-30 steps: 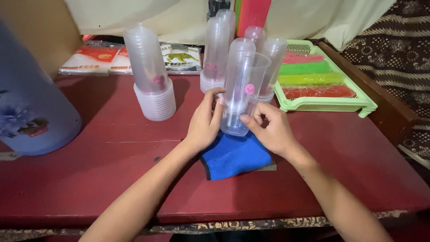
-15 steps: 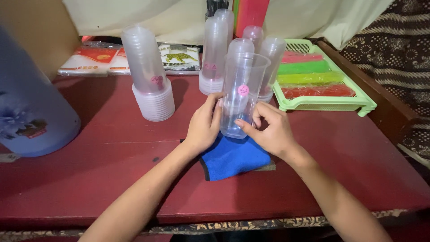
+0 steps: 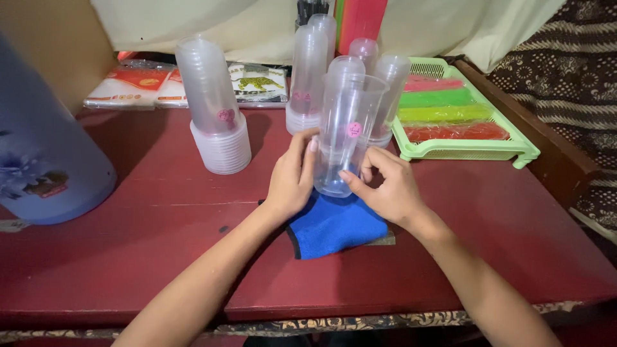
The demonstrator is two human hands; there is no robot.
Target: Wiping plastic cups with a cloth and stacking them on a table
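1. Nearest, under both wrists, a blue cloth point(image 3: 334, 225) lies flat on the red table point(image 3: 128, 257).
2. The left hand point(image 3: 292, 177) and the right hand point(image 3: 385, 186) are closed together around the base of a clear plastic cup point(image 3: 344, 135); it stands upright between them on the far edge of the cloth, a pink round sticker facing the camera.
3. Just beyond the fingers stand several tall stacks of upturned cups point(image 3: 308, 77); further to the left of the left hand is another leaning stack point(image 3: 215, 109). To the right of the right hand sits a green tray point(image 3: 508, 151) of coloured packets. Far left is a large blue container point(image 3: 45, 154).
4. Risk, as I judge it: the cup is light and thin-walled, so a hard squeeze could buckle it, and a push away from the body could knock the close-standing stacks over.
5. Against the earlier frames, the grip and the cup's place look nearly the same; the cup sits slightly more upright, the hands barely shifted.
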